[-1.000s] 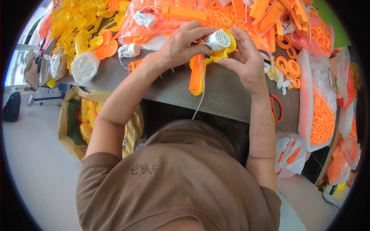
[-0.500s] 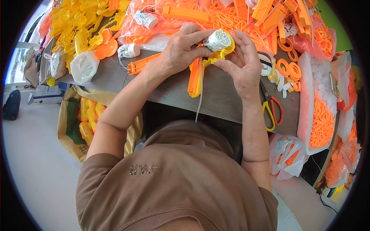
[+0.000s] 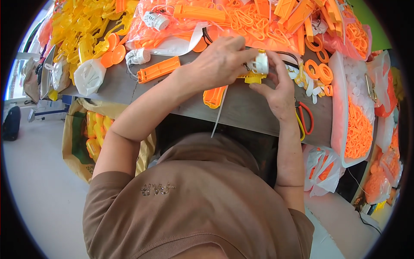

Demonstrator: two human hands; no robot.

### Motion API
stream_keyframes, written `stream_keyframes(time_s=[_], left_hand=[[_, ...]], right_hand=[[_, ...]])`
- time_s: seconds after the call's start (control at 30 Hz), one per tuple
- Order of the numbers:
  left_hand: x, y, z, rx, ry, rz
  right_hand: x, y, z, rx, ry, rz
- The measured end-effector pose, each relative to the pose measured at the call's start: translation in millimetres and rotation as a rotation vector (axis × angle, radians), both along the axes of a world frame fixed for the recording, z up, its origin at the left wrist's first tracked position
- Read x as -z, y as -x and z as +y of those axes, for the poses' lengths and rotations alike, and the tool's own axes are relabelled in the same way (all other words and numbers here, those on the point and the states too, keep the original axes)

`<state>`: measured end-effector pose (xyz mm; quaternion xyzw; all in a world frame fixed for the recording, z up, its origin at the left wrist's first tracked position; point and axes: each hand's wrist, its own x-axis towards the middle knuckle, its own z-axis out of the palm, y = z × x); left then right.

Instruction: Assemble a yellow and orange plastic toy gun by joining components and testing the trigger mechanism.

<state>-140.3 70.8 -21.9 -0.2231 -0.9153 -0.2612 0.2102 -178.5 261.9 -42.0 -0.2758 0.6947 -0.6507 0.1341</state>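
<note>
Over the bench, my left hand (image 3: 222,64) has its fingers closed at the left side of a white lamp head (image 3: 260,64), partly hiding it. The lamp head sits in a yellow plastic housing (image 3: 253,78). Around the right side of this housing curls my right hand (image 3: 279,88), thumb in front and fingers behind. Below my left hand, an orange battery case (image 3: 213,97) shows its lower end. A thin pale strip (image 3: 220,113) hangs past it over the bench edge. Farther left on the bench are another orange case (image 3: 158,70) and a white lamp unit (image 3: 139,56).
Yellow plastic parts (image 3: 86,21) heap at the far left, beside orange discs (image 3: 113,52). Scissors (image 3: 307,117) lie near the front edge, right of my hand. A translucent bin (image 3: 340,116) of small orange parts stands at the right. A paper sack (image 3: 73,149) sits below left.
The lamp head and housing have turned, so the lamp's front no longer faces me, and moved slightly right. My left hand has shifted right with them, its back now more toward the camera.
</note>
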Motion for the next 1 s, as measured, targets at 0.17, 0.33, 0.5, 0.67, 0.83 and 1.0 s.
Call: stream_keyframes(time_s=[0.17,0.33,0.5,0.67,0.83,1.0], left_hand=[[18.1,18.1,12.1,0.053,0.161,-0.017],[6.5,1.7,-7.9,-0.042,0.032,-0.044],[2.6,-48.7,-9.3,-0.192,-0.096,0.155],[12.8,-119.7,20.4,-0.261,-0.581,-0.096],[41.3,-160.2,26.9,-0.389,-0.660,-0.663],[77.7,-151.5,45.5,-0.202,-1.357,-1.172]], right_hand=[[26.5,0.5,12.4,0.139,-0.397,0.178],[12.1,-35.1,8.1,0.385,-0.406,0.653],[12.4,-120.7,28.2,-0.207,-0.309,0.197],[47.7,-137.0,16.3,-0.324,-0.235,0.129],[33.1,-129.9,41.7,-0.345,-0.208,0.013],[2.3,-119.9,75.8,-0.137,-0.494,0.141]])
